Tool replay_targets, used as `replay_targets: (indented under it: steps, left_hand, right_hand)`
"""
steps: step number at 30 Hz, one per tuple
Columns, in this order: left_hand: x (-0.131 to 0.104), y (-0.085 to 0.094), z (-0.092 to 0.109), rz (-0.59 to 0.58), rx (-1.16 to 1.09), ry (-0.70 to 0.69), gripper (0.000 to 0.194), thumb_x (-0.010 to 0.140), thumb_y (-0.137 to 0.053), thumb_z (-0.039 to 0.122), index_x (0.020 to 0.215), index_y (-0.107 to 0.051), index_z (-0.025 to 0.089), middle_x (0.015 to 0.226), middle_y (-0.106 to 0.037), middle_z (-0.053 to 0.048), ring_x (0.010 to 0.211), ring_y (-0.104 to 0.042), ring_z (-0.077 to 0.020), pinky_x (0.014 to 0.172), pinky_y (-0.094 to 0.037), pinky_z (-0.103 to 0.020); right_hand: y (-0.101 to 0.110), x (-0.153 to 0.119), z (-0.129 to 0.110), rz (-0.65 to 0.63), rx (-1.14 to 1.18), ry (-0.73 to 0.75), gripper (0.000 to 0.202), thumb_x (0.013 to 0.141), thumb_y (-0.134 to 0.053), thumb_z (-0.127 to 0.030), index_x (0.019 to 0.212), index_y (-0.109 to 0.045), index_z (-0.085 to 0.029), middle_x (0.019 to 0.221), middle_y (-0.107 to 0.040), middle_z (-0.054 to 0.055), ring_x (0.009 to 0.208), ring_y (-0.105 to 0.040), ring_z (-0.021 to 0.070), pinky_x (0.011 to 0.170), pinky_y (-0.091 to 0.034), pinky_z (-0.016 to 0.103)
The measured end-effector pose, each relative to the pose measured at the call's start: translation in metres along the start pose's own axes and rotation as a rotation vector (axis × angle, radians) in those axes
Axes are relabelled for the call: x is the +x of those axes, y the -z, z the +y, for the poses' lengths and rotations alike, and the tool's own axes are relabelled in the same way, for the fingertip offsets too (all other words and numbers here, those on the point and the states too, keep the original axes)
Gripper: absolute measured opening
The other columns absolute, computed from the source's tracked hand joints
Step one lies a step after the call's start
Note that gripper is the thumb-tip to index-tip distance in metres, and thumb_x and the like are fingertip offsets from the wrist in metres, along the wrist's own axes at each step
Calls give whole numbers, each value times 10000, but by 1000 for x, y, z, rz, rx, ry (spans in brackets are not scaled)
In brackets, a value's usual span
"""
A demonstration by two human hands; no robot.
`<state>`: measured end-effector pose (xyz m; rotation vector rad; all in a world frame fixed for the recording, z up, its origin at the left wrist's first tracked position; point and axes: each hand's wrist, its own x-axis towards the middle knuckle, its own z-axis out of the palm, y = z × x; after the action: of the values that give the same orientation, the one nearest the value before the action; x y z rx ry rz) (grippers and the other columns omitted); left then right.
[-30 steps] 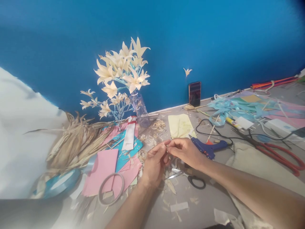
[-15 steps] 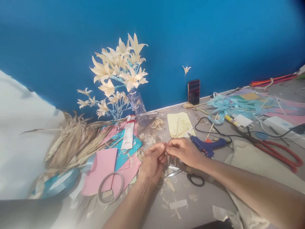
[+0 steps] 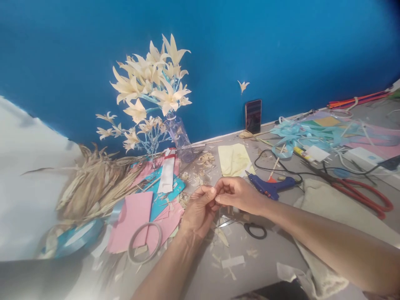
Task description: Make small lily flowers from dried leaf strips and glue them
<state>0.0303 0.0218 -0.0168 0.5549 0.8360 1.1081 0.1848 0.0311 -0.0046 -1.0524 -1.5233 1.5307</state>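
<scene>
Grey tabletop meets a blue wall. Nearest us lies a tape ring on pink paper. Beyond it, our left hand and right hand pinch together above the scissors; we cannot tell what they grasp. Farther back, pale flowers stand in a plastic bottle.

No lettering, brand, number or sign is reading clearly. Slim yellow-and-white tube and white rectangular box on grey worktop are showing small marks, too blurred to read.
</scene>
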Motion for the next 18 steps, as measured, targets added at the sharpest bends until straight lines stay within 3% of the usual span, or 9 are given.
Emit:
replay_targets:
  steps: [6, 9, 12, 18]
  left_hand:
    - [1, 2, 2, -5, 204, -66, 247, 658, -835, 335, 748, -727, 132, 493, -463, 50, 479, -399, -70, 493, -332, -207]
    - [-1, 2, 5, 69, 507, -267, 118, 721, -774, 276, 746, -752, 163, 580, -561, 14, 508, -445, -97, 518, -347, -236]
    - [-2, 1, 9, 71, 750, -487, 55, 753, -737, 212, 706, -760, 193, 717, -629, -21, 622, -509, -140, 585, -370, -256]
    - [-6, -2, 11, 7, 981, -619, 132, 810, -641, 158, 694, -677, 206, 751, -587, -23, 693, -508, -167, 662, -354, -271]
  right_hand:
    - [8, 2, 0, 59, -255, 75, 88, 802, -606, -244, 757, -630, -173, 660, -622, -18, 609, -558, 121, 558, -396, 218]
    - [11, 2, -5, 89, -442, 88, 108, 801, -574, -222, 709, -609, -179, 610, -581, -33, 566, -504, 111, 520, -333, 215]
    - [13, 1, -8, 103, -572, 100, 101, 781, -539, -178, 703, -604, -186, 634, -610, -23, 568, -497, 117, 523, -313, 224]
    - [14, 0, -10, 162, -772, 127, 111, 749, -533, -142, 673, -590, -198, 616, -622, -17, 556, -484, 123, 538, -279, 243]
